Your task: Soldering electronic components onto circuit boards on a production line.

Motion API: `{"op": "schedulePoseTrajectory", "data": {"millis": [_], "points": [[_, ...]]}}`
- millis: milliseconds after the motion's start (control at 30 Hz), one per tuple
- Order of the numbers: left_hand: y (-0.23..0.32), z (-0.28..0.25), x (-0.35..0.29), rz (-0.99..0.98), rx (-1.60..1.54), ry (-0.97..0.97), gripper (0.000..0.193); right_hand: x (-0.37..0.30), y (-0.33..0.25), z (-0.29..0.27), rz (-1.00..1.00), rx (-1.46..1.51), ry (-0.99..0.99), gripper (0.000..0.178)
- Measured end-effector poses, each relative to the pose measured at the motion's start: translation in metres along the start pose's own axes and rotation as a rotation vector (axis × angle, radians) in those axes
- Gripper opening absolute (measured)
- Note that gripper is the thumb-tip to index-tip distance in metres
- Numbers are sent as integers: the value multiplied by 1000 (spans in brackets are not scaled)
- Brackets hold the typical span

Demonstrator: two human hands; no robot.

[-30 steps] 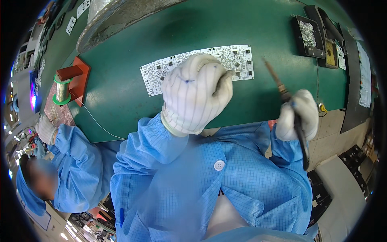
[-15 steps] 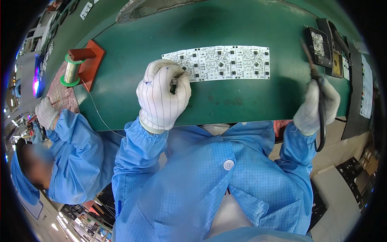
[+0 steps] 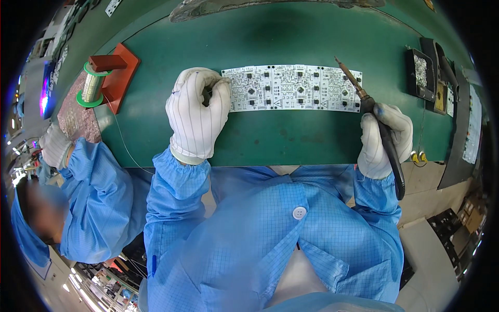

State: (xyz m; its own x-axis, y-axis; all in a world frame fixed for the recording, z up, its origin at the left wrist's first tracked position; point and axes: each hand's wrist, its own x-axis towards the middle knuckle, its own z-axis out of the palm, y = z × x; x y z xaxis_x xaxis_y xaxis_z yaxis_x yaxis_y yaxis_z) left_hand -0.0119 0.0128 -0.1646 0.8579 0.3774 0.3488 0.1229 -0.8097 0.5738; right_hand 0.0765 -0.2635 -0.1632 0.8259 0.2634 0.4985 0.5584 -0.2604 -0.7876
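Note:
A long white circuit board panel (image 3: 285, 88) with small black chips lies on the green bench top. At its left end is my left hand (image 3: 198, 112), in a white striped glove, thumb and fingertips pinched together by the board's edge. What the pinch holds, if anything, is hidden. My right hand (image 3: 385, 139), gloved too, grips a soldering iron (image 3: 382, 122) with a black handle and cord. Its bare metal tip points up and left, above the panel's right section; I cannot tell whether it touches.
A solder wire spool (image 3: 92, 89) hangs on a red-orange stand (image 3: 123, 78) at the left, its wire trailing to the bench edge. At the right stands a black tray (image 3: 420, 75) of small silvery bits. A co-worker's gloved hand (image 3: 54, 145) is at the far left.
My right hand has swung the soldering iron leftward from near the tray to over the panel. My left hand has shifted left, off the panel's face to its end.

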Motion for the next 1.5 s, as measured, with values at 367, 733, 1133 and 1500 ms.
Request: {"op": "schedulePoseTrajectory", "data": {"millis": [367,733,1133,1500], "points": [[0,-2,2,-39,-44,-13,7,2,2,-1,-41,-7,-45,19],[-7,2,5,-29,-80,96,7,0,3,-2,1,-31,-53,16],[-16,0,4,216,91,197,13,14,-8,6,398,-54,164,32],[12,-6,-15,-211,-105,-24,23,18,2,6,-98,-646,-94,16]]}}
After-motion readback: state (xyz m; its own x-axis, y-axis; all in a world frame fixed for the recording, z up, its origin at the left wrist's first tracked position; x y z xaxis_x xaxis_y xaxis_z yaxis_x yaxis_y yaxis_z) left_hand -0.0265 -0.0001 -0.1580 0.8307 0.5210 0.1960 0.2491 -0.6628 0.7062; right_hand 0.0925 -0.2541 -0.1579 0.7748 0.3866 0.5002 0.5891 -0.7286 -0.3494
